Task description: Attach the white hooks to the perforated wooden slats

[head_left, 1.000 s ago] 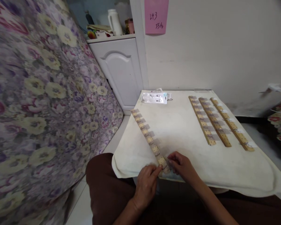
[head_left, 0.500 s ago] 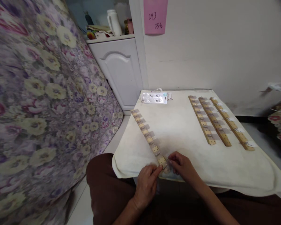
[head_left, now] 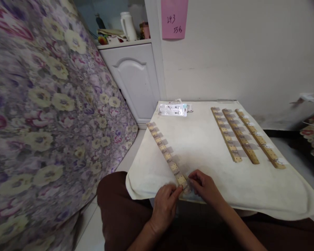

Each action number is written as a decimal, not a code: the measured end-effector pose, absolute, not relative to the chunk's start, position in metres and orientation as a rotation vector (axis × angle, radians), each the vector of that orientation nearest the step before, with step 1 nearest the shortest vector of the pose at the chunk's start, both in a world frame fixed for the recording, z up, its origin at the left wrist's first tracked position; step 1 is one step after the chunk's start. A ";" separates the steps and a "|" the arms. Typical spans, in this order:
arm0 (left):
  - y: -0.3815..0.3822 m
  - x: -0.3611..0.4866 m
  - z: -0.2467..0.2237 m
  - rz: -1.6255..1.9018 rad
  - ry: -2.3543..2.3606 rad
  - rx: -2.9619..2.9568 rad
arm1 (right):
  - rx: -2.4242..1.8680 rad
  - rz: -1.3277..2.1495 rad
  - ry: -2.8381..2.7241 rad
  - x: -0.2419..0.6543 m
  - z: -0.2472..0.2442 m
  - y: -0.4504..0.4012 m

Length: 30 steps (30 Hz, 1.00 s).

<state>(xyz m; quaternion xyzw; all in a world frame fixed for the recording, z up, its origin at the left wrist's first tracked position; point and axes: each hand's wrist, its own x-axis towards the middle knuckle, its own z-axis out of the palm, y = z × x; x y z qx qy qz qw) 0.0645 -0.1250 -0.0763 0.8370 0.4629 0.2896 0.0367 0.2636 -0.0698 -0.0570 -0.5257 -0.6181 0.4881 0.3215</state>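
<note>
A narrow wooden strip (head_left: 164, 152) with small holes lies slantwise on the left of the table. Small metal pieces and clear plastic tabs sit along it. At its near end, my left hand (head_left: 165, 205) is closed, thumb and fingertip gripping the wood. My right hand (head_left: 203, 184) is pinched beside that same end, on a small clear piece (head_left: 187, 188) that looks like plastic; its exact kind is too blurred to tell. Three similar strips lie on the right: a left one (head_left: 226, 135), a middle one (head_left: 241, 136) and a right one (head_left: 261, 140) with whiter tabs.
Clear plastic packaging (head_left: 172, 109) with small metal parts lies at the table's back left. A cream cloth (head_left: 199, 139) covers the table. Behind stand a white cabinet (head_left: 133, 76) and a wall with a pink note (head_left: 174, 19). A floral curtain (head_left: 54, 115) hangs at left.
Both hands stay at the near end of the left strip, with only a slight shift of the fingers. The view has moved very little.
</note>
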 end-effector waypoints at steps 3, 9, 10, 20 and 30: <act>-0.124 0.064 -0.077 0.908 1.413 2.553 | -1.404 1.194 -1.674 0.262 -0.057 -0.070; -0.123 0.063 -0.077 0.946 1.403 2.533 | -1.474 1.077 -1.728 0.257 -0.058 -0.070; -0.122 0.064 -0.076 0.951 1.405 2.532 | -1.484 1.082 -1.727 0.256 -0.057 -0.070; -0.121 0.064 -0.069 0.900 1.426 2.504 | -1.553 1.175 -1.688 0.256 -0.059 -0.063; -0.120 0.062 -0.074 0.938 1.442 2.500 | -1.432 1.245 -1.510 0.266 -0.060 -0.074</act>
